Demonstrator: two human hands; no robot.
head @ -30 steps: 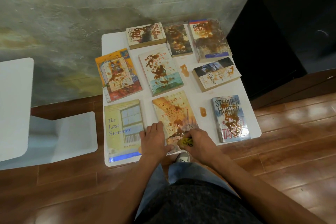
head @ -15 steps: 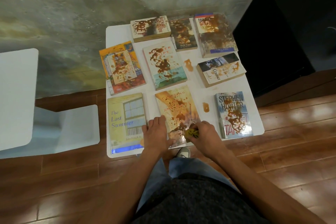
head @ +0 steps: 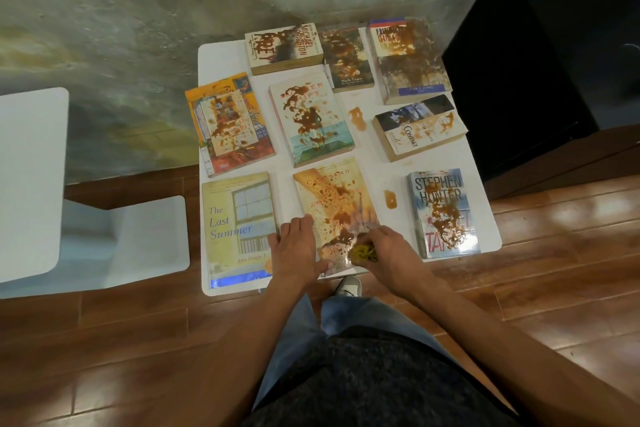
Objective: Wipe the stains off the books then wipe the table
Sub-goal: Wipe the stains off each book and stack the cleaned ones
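A yellow cloth [head: 363,252] is gripped in the curled right hand [head: 388,255] against the stained book [head: 334,211], which is pinned flat on the white worktop [head: 377,163] by the spread left hand [head: 294,250]

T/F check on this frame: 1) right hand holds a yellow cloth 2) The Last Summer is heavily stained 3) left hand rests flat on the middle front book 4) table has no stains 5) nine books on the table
1) True: the right hand grips a yellow cloth.
2) False: The Last Summer looks nearly clean, with only a small spot near its lower right edge.
3) True: the left hand rests flat on the orange book, at its left edge.
4) False: two brown stains sit on the white table.
5) True: nine books.
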